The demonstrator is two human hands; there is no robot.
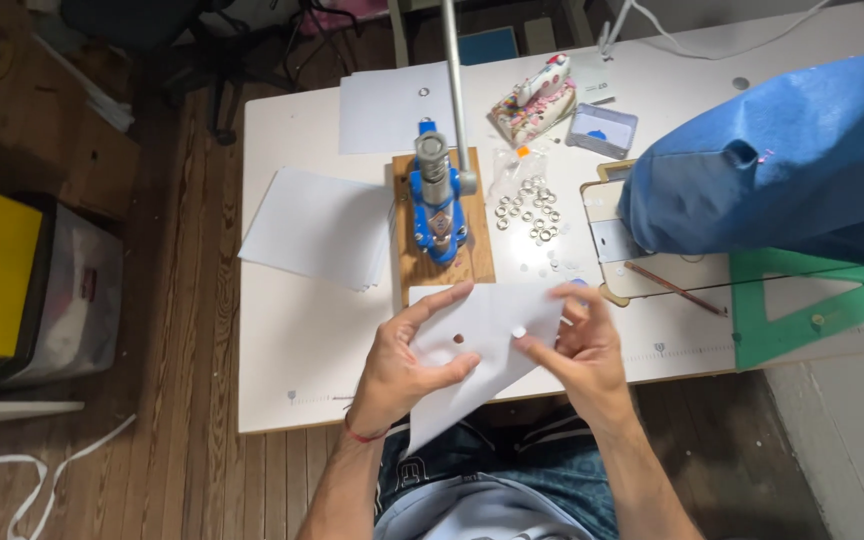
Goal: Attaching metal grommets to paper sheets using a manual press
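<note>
Both hands grip a white paper sheet [482, 345] above the near edge of the white surface [302, 350]: left hand [402, 365] pinching its left side, right hand [577, 345] its right edge. Small dark hole near sheet's middle. Blue hand press [437, 195] on wooden board just beyond; loose metal eyelets [530, 208] beside it.

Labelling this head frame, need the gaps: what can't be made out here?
- Head view: lower part of the white paper sheet with a punched hole, covered by the left hand and right hand.
- Blue fabric bundle: cut off by the right edge; hides the table beneath.
- Small silver metal eyelets: too small to count.
- Long grey lever of the blue hand press: top leaves the frame.
</note>
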